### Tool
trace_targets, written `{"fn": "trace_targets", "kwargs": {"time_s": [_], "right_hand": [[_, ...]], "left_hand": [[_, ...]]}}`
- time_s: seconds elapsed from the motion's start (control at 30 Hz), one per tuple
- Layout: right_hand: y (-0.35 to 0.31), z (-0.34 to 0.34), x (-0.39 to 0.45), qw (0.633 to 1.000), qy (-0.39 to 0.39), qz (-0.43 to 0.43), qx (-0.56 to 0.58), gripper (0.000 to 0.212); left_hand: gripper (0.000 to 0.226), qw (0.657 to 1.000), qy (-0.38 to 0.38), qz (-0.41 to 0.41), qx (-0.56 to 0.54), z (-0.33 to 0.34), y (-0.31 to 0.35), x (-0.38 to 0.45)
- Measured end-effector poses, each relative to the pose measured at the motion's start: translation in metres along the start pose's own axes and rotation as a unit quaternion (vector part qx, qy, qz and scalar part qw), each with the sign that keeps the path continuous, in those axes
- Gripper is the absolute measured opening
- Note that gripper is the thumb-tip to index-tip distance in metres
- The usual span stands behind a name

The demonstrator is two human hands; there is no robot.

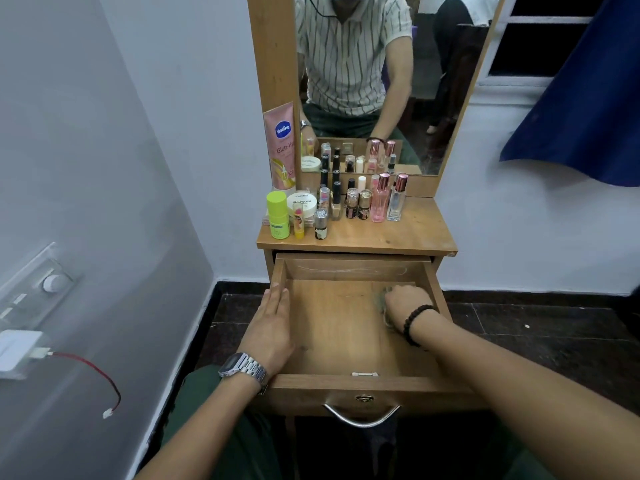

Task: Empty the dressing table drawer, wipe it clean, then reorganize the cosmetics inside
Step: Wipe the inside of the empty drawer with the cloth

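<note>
Both arms reach forward: left hand [273,327] lies flat, fingers straight, on the open drawer [349,381] wall; right hand [407,303], grip closed on a blurred cloth [381,299], presses inside. Cosmetics [332,202] stand on the worktop [408,233].

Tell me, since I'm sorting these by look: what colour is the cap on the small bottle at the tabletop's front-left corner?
Lime green cap, matching the bottle; clearest in the head view.
</note>
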State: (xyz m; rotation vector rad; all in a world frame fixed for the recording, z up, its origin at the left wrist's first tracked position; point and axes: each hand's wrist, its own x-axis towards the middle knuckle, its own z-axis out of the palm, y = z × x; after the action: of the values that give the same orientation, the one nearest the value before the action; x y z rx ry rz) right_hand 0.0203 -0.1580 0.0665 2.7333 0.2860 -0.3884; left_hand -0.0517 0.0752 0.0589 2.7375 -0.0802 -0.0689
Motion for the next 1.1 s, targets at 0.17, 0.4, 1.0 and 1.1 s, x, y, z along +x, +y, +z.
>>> {"fn": "trace_targets", "kwargs": {"time_s": [0.17,0.4,1.0,1.1], "right_hand": [[-0.056,-0.012,-0.015,0.991,-0.051,-0.105,-0.066,0.028],[-0.120,-0.025,-0.018,0.984,0.047,-0.170,0.006,0.029],[-0.053,-0.018,0.035,0.988,0.043,-0.106,0.104,0.030],[-0.045,-0.016,0.023,0.980,0.038,-0.073,0.181,0.037]], "left_hand": [[0.075,1.000,-0.010,-0.003,-0.001,-0.001,0.000,0.000],[0.072,1.000,-0.002,-0.001,-0.008,0.002,-0.001,0.001],[0.077,1.000,-0.009,0.004,-0.005,-0.003,0.000,0.000],[0.077,1.000,-0.008,0.006,-0.004,-0.003,0.000,-0.001]]}}
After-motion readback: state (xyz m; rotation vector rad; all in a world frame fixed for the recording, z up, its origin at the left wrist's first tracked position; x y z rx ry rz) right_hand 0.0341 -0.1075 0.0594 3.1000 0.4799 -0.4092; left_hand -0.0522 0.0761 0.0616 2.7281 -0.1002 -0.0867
